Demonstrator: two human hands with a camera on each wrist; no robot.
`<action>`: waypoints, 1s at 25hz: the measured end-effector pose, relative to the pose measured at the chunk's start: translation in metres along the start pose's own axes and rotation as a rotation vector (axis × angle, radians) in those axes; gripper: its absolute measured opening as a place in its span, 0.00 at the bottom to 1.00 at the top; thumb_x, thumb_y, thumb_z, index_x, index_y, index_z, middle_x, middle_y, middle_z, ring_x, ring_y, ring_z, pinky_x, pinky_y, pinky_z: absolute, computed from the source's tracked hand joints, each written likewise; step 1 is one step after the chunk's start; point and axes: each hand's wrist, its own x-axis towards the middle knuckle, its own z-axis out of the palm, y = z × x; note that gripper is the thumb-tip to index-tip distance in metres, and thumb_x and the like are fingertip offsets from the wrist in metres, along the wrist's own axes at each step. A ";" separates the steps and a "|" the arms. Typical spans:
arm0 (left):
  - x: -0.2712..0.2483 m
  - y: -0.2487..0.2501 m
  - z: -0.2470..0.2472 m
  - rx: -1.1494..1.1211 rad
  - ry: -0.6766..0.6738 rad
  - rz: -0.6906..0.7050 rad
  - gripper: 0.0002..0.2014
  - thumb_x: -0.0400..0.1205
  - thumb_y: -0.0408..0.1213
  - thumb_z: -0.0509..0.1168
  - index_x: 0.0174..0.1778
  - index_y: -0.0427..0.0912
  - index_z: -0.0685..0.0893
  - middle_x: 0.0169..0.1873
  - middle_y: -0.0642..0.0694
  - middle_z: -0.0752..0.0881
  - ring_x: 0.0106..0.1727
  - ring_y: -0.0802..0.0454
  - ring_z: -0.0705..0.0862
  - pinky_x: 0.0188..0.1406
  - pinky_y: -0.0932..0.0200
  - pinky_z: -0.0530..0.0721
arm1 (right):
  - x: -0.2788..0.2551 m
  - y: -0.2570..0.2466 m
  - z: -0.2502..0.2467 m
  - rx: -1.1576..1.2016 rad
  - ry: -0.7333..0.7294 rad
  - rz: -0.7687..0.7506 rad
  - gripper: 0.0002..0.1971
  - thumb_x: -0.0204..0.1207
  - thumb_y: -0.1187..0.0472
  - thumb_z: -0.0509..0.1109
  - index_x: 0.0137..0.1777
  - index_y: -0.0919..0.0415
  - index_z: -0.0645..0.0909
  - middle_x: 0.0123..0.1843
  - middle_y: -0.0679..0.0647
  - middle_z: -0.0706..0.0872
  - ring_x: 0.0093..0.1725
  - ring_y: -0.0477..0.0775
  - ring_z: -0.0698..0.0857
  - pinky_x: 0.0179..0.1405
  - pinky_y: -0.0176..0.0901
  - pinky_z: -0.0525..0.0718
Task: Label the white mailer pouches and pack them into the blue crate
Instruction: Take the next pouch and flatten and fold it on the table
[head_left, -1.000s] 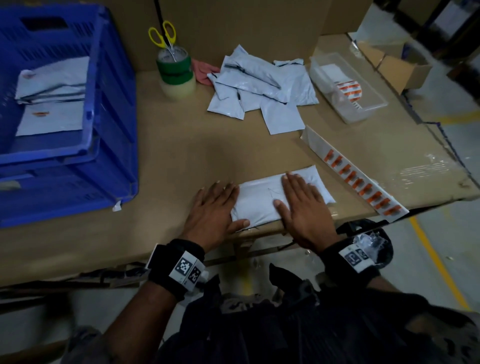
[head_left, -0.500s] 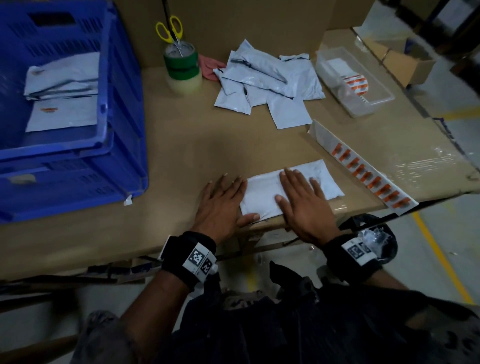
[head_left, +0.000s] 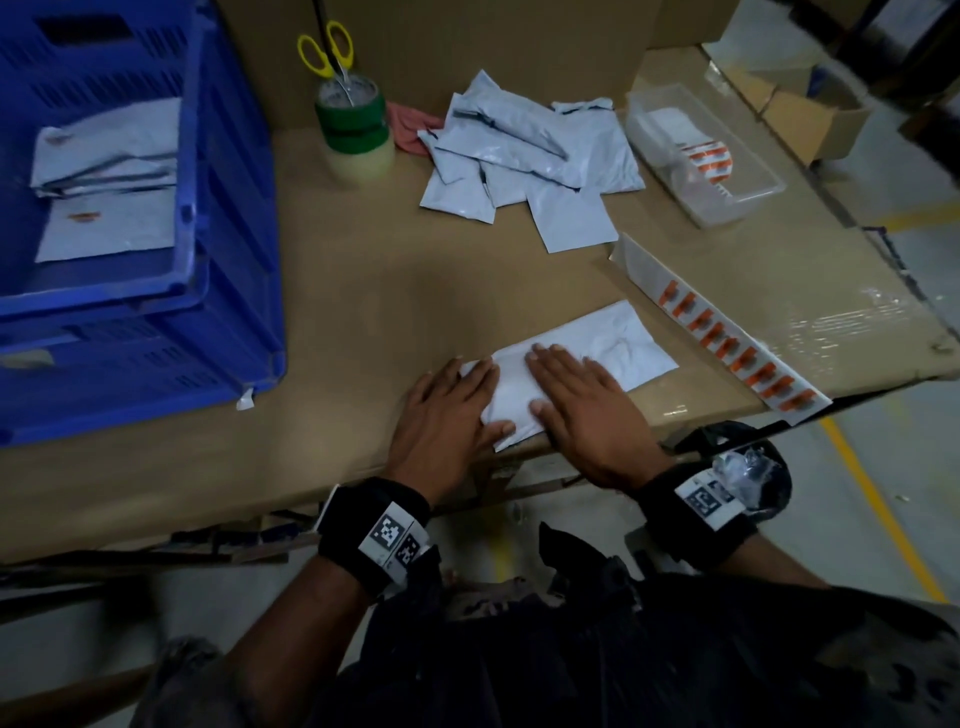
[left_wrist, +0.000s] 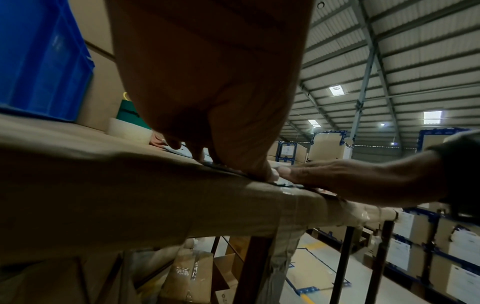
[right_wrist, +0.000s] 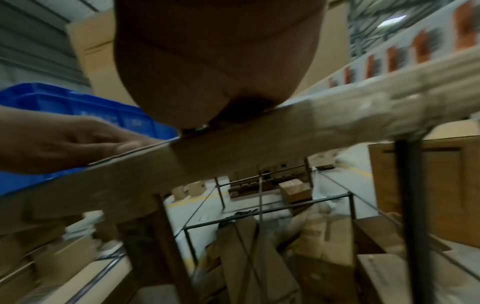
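A white mailer pouch (head_left: 613, 353) lies flat near the table's front edge. My left hand (head_left: 441, 415) presses flat on its left end, thumb on the pouch. My right hand (head_left: 582, 405) lies flat over its middle, fingers straight. A pile of white pouches (head_left: 524, 156) sits at the back of the table. The blue crate (head_left: 228, 218) stands at the left and holds several pouches (head_left: 109, 182), one showing an orange label. A strip of orange labels (head_left: 727, 338) lies just right of the pouch. From the wrist views I see only the palms and the table edge (left_wrist: 155, 185).
Stacked tape rolls (head_left: 356, 135) with yellow scissors (head_left: 327, 52) stand at the back. A clear tray (head_left: 701, 156) holds a label roll at the back right. Cardboard boxes (head_left: 467, 41) wall off the far side. The table's right edge (head_left: 883, 379) drops to the floor.
Both hands have slid left along the pouch, uncovering its right end. The camera has drifted, so the whole scene sits further right in view.
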 end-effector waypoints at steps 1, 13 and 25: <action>-0.002 0.000 -0.001 -0.004 -0.006 -0.007 0.36 0.88 0.64 0.51 0.89 0.51 0.56 0.89 0.55 0.56 0.89 0.47 0.53 0.83 0.47 0.53 | -0.002 0.011 -0.003 -0.006 0.016 0.064 0.33 0.91 0.40 0.38 0.92 0.53 0.51 0.93 0.49 0.52 0.91 0.47 0.48 0.91 0.56 0.48; 0.006 0.010 -0.014 -0.003 -0.038 -0.025 0.38 0.85 0.60 0.61 0.89 0.48 0.59 0.89 0.52 0.58 0.87 0.51 0.58 0.81 0.55 0.55 | 0.009 0.030 -0.006 0.021 0.056 0.144 0.39 0.88 0.32 0.40 0.92 0.54 0.50 0.93 0.51 0.52 0.92 0.50 0.48 0.91 0.52 0.46; 0.005 0.010 -0.007 -0.127 -0.059 -0.073 0.39 0.86 0.56 0.64 0.90 0.48 0.54 0.89 0.51 0.54 0.89 0.53 0.54 0.85 0.52 0.58 | 0.005 0.037 -0.010 0.011 0.024 0.076 0.36 0.90 0.34 0.42 0.93 0.54 0.47 0.93 0.51 0.50 0.92 0.51 0.47 0.90 0.51 0.45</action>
